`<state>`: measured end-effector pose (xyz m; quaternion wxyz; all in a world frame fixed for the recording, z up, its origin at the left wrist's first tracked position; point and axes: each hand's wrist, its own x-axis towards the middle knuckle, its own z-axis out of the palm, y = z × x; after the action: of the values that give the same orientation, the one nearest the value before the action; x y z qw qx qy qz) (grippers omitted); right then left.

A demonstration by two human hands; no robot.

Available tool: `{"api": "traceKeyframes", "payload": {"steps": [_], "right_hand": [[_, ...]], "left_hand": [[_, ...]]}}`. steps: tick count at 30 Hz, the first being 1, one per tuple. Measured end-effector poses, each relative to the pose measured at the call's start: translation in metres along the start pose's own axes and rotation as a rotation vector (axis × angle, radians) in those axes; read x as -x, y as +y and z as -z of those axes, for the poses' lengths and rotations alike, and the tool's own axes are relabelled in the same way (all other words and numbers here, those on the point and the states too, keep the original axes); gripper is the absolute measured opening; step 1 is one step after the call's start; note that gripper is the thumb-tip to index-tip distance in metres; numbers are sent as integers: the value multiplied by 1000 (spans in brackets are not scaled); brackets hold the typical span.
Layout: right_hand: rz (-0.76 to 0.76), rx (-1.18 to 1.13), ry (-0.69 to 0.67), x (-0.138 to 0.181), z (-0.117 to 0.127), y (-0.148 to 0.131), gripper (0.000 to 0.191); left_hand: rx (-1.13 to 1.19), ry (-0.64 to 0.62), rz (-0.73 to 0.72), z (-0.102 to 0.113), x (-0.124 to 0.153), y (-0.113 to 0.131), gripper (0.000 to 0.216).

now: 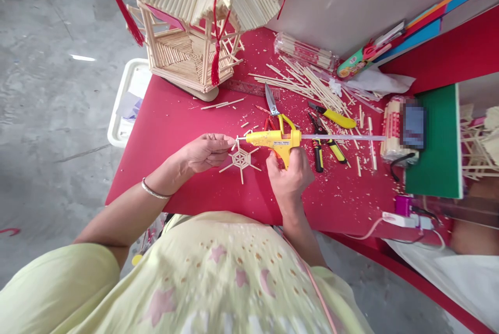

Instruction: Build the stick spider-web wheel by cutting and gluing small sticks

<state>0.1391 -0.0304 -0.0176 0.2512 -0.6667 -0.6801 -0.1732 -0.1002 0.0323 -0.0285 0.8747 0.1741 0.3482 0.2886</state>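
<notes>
My right hand is wrapped round the handle of a yellow glue gun, whose nozzle points left. A long translucent glue stick juts out of its back end. Facing the nozzle, my left hand pinches a short wooden stick between thumb and fingertips, and the nozzle tip is at or very near it. Just below lies a six-armed, web-like piece made of thin sticks, flat on the red tabletop. Whether the pinched stick touches that piece, I cannot tell.
A stick-built pavilion with red tassels stands at the back left. Scissors, pliers, a yellow-handled cutter and loose sticks lie beyond the gun. A power strip sits at right, near another person's arm.
</notes>
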Motion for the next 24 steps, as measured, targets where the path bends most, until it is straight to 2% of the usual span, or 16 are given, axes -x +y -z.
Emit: {"api": "traceKeyframes", "payload": {"steps": [17,20,24], "right_hand": [[-40,-45,-18,4,7,-1,27],[-95,-59,-9,9,10,12,34],[-225,-32,-31,33,13,54,42]], "left_hand": [[-40,-2,-16,-3,2,-2,17],[-140,62,-54,-5,2,0,22],[-441,204,-128,-7,2,7,23]]}}
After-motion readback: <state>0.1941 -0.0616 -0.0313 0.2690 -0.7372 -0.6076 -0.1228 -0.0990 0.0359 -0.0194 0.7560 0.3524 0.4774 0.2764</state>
